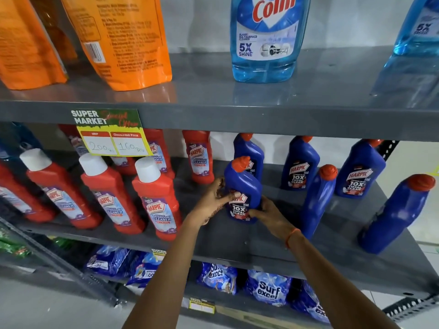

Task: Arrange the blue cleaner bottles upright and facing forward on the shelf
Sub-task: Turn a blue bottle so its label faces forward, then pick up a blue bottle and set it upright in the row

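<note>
The grey metal middle shelf [237, 243] carries six dark blue plastic cleaner bottles with red caps: three at the back, two unlabelled-side-out at right [318, 200], and one front bottle [242, 186] standing label forward, clasped between the left hand [213, 200] and right hand [270, 217]. Beside them stand seven red bottles [156, 198].

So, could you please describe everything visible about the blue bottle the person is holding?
The held blue bottle looks like glossy plastic, with an angled neck and an orange-red cap. It stands roughly upright at the front of the grey middle shelf, its Harpic "10X Total Clean" label facing forward. The left hand grips its left side, thumb across the label; the right hand holds its lower right. Another blue bottle stands behind it.
</note>
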`<state>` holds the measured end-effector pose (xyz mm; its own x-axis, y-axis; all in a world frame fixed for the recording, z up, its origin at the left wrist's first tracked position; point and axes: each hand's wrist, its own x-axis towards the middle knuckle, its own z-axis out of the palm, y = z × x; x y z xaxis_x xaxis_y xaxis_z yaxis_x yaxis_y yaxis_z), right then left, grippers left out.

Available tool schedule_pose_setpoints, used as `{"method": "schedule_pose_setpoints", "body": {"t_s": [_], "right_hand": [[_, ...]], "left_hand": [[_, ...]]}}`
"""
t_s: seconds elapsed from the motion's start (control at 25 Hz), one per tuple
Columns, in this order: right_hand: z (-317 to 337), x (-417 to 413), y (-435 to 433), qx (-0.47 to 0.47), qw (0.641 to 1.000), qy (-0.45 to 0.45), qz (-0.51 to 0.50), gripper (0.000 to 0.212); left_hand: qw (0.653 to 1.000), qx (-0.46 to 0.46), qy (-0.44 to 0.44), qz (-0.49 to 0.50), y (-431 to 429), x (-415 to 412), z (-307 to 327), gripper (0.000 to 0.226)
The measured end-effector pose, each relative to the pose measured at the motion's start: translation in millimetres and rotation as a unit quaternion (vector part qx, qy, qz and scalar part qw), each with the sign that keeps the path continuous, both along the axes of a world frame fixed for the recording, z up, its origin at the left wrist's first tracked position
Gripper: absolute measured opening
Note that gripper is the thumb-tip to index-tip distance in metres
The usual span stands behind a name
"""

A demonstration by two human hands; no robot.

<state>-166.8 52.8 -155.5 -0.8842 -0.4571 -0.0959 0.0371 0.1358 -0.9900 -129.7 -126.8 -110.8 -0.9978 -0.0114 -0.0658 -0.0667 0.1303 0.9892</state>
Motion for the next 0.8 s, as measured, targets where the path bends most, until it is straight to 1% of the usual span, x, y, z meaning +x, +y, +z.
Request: {"method": "schedule_pose_setpoints", "body": {"t_s": [0.04, 0.12, 0.2, 0.28, 0.32, 0.4, 0.44, 0.52, 0.6, 0.64, 0.72, 0.8], "right_hand": [[0, 0, -1, 0.011, 1.000, -0.002, 0.003, 0.053], [2, 2, -3, 0.025, 1.000, -0.008, -0.001, 0.054], [8, 8, -7, 0.048, 0.999, -0.003, -0.024, 0.065], [15, 20, -8, 0.080, 0.992, 0.030, -0.095, 0.080], [21, 29, -7, 0.102, 0.986, 0.054, -0.124, 0.084], [36, 52, -1, 0.129, 0.972, 0.106, -0.167, 0.075], [43, 64, 5, 0.125, 0.967, 0.132, -0.179, 0.068], [62, 87, 17, 0.094, 0.956, 0.176, -0.214, 0.053], [71, 99, 37, 0.051, 0.942, 0.212, -0.255, 0.041], [72, 101, 47, 0.033, 0.934, 0.222, -0.277, 0.039], [69, 102, 71, 0.029, 0.921, 0.243, -0.304, 0.038], [59, 97, 96, 0.046, 0.917, 0.241, -0.313, 0.036]], "left_hand": [[1.000, 0.002, 0.003, 0.005, -1, 0, -2, 0.051], [1.000, 0.006, 0.016, 0.015, 0, 1, -3, 0.051], [0.999, -0.015, 0.020, 0.020, 3, 5, 0, 0.055], [0.997, -0.050, 0.036, 0.036, 9, 13, 3, 0.065], [0.993, -0.071, 0.062, 0.069, 13, 18, 3, 0.071], [0.967, -0.126, 0.142, 0.172, 27, 30, 5, 0.083], [0.945, -0.149, 0.188, 0.222, 38, 39, 9, 0.082], [0.901, -0.175, 0.277, 0.285, 62, 51, 19, 0.068], [0.874, -0.188, 0.349, 0.282, 91, 57, 29, 0.055], [0.869, -0.192, 0.371, 0.266, 106, 57, 29, 0.050], [0.875, -0.199, 0.377, 0.230, 134, 52, 25, 0.046], [0.899, -0.194, 0.332, 0.209, 160, 45, 23, 0.046]]}}
